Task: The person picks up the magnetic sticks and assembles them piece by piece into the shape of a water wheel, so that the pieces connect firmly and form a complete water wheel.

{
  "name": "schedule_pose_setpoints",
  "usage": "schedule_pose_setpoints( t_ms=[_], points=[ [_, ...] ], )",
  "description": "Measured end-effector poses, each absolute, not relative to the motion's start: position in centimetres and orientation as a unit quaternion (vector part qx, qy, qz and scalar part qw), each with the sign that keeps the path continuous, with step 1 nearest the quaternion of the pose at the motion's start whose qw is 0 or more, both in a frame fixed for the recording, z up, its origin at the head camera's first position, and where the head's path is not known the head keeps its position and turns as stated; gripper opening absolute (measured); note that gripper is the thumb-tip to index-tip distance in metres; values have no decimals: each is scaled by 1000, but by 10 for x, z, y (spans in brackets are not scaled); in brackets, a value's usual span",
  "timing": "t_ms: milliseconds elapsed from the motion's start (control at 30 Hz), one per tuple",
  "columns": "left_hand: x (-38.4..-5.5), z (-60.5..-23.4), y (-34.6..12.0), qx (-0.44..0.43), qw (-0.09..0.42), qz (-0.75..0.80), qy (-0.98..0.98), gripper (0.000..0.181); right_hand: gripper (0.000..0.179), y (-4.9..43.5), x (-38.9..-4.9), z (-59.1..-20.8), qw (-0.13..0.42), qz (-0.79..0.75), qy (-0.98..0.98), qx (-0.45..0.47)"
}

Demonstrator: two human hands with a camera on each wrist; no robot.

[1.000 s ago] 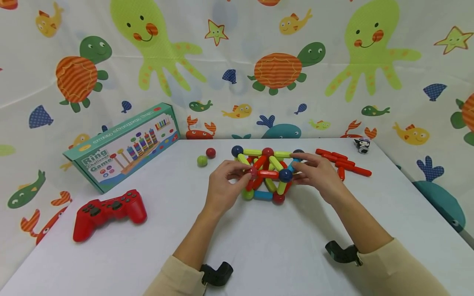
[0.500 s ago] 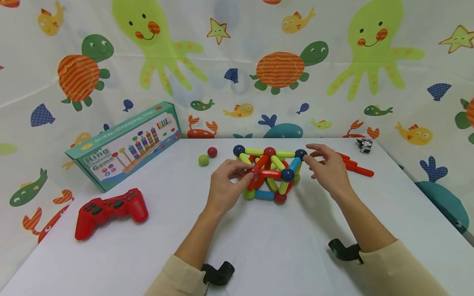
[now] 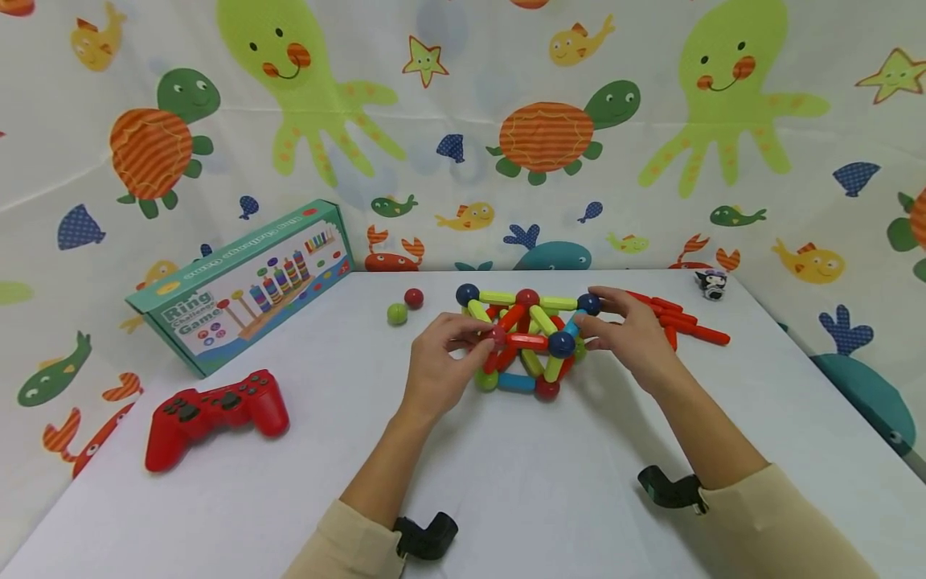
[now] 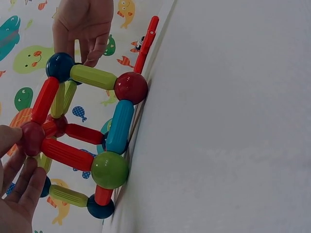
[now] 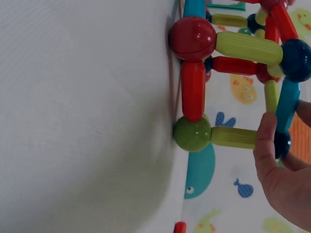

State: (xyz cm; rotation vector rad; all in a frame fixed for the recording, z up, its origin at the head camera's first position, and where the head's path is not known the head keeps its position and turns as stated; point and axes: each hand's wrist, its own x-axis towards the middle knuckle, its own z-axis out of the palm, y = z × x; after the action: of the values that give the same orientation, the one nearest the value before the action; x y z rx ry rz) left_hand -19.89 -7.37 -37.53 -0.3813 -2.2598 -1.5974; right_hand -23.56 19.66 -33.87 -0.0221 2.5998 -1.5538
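Observation:
A frame built of magnetic sticks and balls (image 3: pixel 527 342) stands on the table in the head view, its sticks red, yellow-green and blue. My left hand (image 3: pixel 441 362) pinches the red ball (image 4: pixel 32 138) at its upper front left corner between thumb and fingers. At the upper right side, my right hand (image 3: pixel 640 342) holds a blue stick (image 5: pixel 287 104) that runs between two dark blue balls; the rear dark blue ball (image 3: pixel 589 303) sits right by the fingertips. Green and red balls form the lower corners, with a blue stick (image 4: pixel 120 127) low at the front.
Loose red sticks (image 3: pixel 694 328) lie right of the frame, near a small black-and-white figure (image 3: pixel 712 284). A green ball (image 3: pixel 396 314) and a red ball (image 3: pixel 413 298) lie at back left. Further left are a red game controller (image 3: pixel 217 414) and a ring game box (image 3: pixel 242 289).
My right hand moved right, off the blue stick toward the rear dark blue ball, then came back left onto the stick. My left hand keeps its pinch on the red ball.

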Motion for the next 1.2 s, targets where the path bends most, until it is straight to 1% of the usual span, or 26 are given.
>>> schedule_pose_setpoints(
  t_ms=[133, 300, 567, 667, 733, 767, 833, 900, 967, 1000, 1067, 1200],
  points=[
    [-198, -375, -74, -136, 173, -563, -797, 25, 70, 197, -236, -338, 64, -542, 838, -5],
    [-198, -375, -73, -136, 171, -562, -798, 25, 67, 198, -235, -339, 56, -551, 833, 4],
    [-197, -375, -72, -140, 173, -564, -795, 26, 68, 200, -232, -340, 50, -531, 846, -6],
    [-197, -375, -73, -131, 164, -569, -795, 30, 67, 200, -231, -340, 47, -520, 853, -21],
    [-198, -374, -74, -107, 137, -578, -798, 34, 65, 199, -231, -340, 45, -518, 854, -28],
    [-198, -374, -75, -87, 115, -580, -802, 37, 65, 199, -232, -340, 44, -518, 854, -29],
    [-199, -374, -78, -38, 55, -568, -820, 42, 64, 198, -232, -340, 42, -517, 854, -30],
    [-200, -374, -80, 1, -15, -541, -841, 51, 63, 198, -232, -341, 41, -516, 855, -29],
    [-201, -373, -82, 20, -73, -511, -856, 63, 63, 198, -231, -341, 41, -513, 857, -28],
    [-201, -373, -82, 22, -94, -499, -862, 69, 63, 198, -231, -341, 40, -512, 858, -28],
    [-200, -371, -82, 21, -114, -490, -864, 77, 63, 198, -230, -341, 38, -510, 859, -29],
    [-199, -369, -80, 27, -115, -486, -866, 81, 63, 199, -229, -341, 33, -503, 863, -35]
  ],
)
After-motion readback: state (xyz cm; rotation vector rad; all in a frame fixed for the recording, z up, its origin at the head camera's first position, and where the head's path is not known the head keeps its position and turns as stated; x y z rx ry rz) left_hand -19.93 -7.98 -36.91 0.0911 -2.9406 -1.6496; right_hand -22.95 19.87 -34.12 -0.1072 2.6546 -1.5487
